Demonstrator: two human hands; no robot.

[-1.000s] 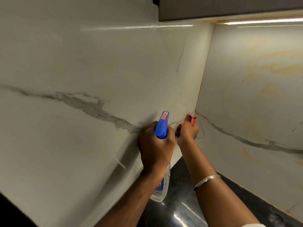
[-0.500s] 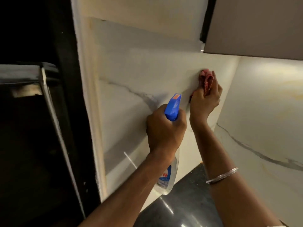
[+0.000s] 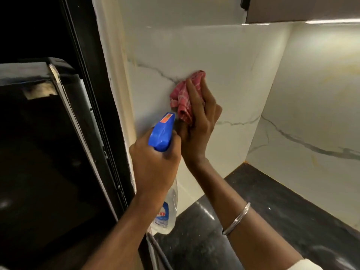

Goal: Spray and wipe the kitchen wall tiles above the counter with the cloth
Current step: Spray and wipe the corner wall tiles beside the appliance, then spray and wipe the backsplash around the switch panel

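Head view.

1. Left hand (image 3: 155, 162): located at 6 o'clock of frame centre. The fingers are clenched round the neck of the spray bottle (image 3: 162, 133), grasping it firmly. The blue trigger head projects above the knuckles and its nozzle points toward 12 o'clock, at the wall. The clear body with a blue label hangs below the hand, toward 6 o'clock, above the front edge of the counter (image 3: 272, 201).

2. Right hand (image 3: 200, 121): located just beside the left hand, at its 1 o'clock. It grasps the cloth (image 3: 183, 94), a pink checked piece bunched under the fingers, and presses it flat against the wall tiles (image 3: 233, 55). Part of the cloth protrudes from the hand toward 10 o'clock and lies over a grey vein in the tile. A silver bangle (image 3: 236, 219) sits on the right forearm.

3. Wall tiles: white, marble-patterned, meeting a second tiled wall in a corner at 3 o'clock.

4. Counter: black and glossy, at 5 o'clock of frame centre.

5. A dark appliance (image 3: 48, 133) fills the 9 o'clock side. A cabinet (image 3: 302, 8) with a lit strip beneath sits at 1 o'clock.
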